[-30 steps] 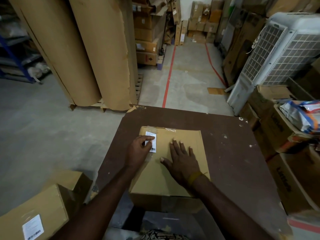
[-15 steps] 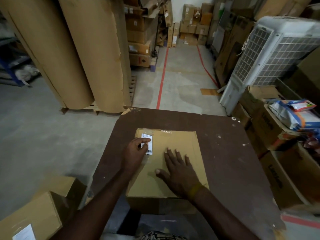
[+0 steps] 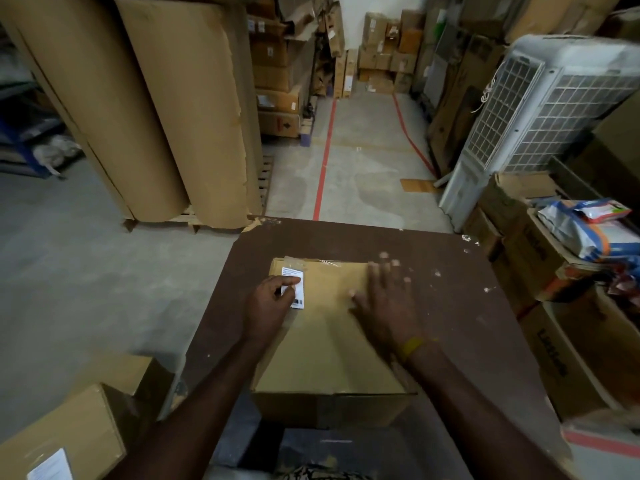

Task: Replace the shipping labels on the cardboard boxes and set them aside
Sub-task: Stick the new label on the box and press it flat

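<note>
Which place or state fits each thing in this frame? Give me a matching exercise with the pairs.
Things:
1. label
2. right hand
3. air cooler
4. box with a label

Places or states:
A. on the floor, near left of the table
B. flat on the box top, fingers spread
C. far left corner of the box top, under the left hand's fingers
D. standing right of the aisle

Pairs: 1-C, 2-B, 3-D, 4-A
</note>
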`<action>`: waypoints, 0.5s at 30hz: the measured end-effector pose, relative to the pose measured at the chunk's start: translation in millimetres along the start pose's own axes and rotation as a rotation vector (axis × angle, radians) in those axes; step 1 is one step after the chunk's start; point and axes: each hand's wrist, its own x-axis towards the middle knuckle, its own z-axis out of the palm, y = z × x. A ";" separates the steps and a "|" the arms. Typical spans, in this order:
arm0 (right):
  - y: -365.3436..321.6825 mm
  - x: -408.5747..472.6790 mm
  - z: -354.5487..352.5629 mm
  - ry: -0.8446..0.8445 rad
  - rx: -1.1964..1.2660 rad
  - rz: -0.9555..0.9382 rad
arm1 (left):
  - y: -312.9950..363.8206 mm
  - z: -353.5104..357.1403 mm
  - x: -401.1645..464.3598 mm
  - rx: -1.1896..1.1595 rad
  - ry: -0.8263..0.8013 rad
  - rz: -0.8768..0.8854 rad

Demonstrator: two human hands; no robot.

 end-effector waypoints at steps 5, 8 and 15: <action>-36.9 -42.1 32.6 -0.270 -0.093 -0.525 | 2.0 -2.2 0.2 0.005 -0.009 -0.005; 0.4 0.3 31.1 -0.137 -0.138 -0.155 | 8.1 -0.4 -3.4 -0.028 0.003 -0.051; 35.4 -30.6 7.3 0.015 0.308 0.023 | 13.4 12.0 -37.1 0.118 0.184 0.045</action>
